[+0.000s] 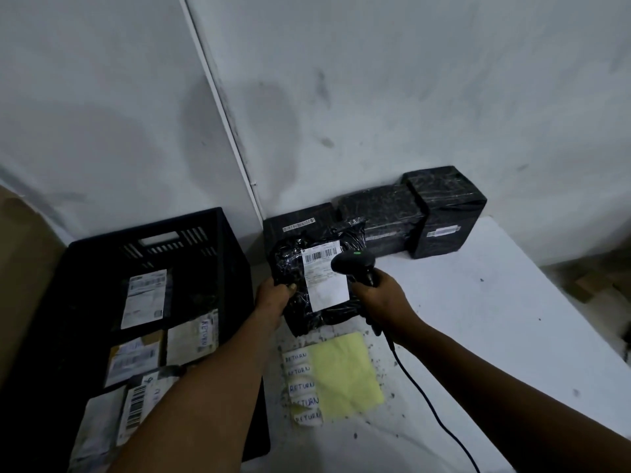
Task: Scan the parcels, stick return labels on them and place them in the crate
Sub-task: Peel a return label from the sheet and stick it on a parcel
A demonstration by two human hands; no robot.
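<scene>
My left hand (275,297) grips the left edge of a black plastic-wrapped parcel (300,302), held tilted above the white table with its white barcode label (324,278) facing me. My right hand (379,295) grips a black corded barcode scanner (355,264) whose head, with a green light on top, sits just over the label's right side. A yellow sheet (345,373) lies on the table below, with several white "RETURN" stickers (302,387) along its left edge. The black crate (218,227) stands at the left and holds several labelled parcels (145,298).
Three black wrapped boxes (444,213) line the wall at the back of the white table (495,319). The scanner cable (430,414) trails across the table toward the bottom edge. A brown cardboard surface (20,268) rises at the far left.
</scene>
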